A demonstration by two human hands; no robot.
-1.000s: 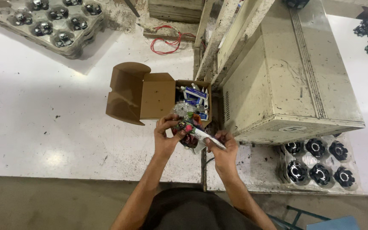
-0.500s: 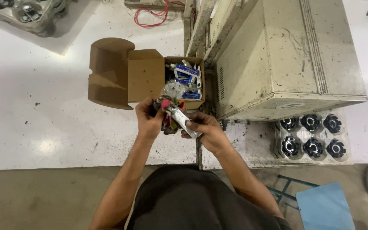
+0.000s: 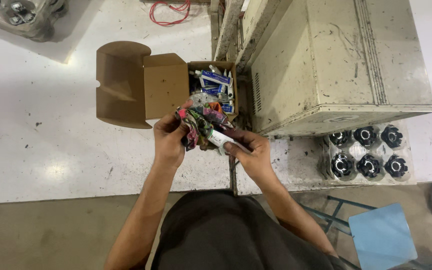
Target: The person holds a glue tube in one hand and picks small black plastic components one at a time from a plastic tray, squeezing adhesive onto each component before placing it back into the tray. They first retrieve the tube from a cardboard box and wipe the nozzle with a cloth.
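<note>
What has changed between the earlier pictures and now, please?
Little changed. The left hand still holds the multicoloured rag, and the right hand still holds the white tube; both remain just before the open cardboard box. Only the camera view shifted.

At centre we see a crumpled multicoloured cloth rag (image 3: 196, 126), soft and matt, against a smooth white tube (image 3: 224, 140) that looks like plastic with a faint sheen. Above it we note an open box (image 3: 141, 90) of plain matt brown cardboard holding small glossy white-and-blue tubes (image 3: 215, 82). We find the white worktable (image 3: 51, 145) scuffed and speckled, and the cream machine housing (image 3: 336, 65) at upper right to be painted metal, scratched and dull.
</note>
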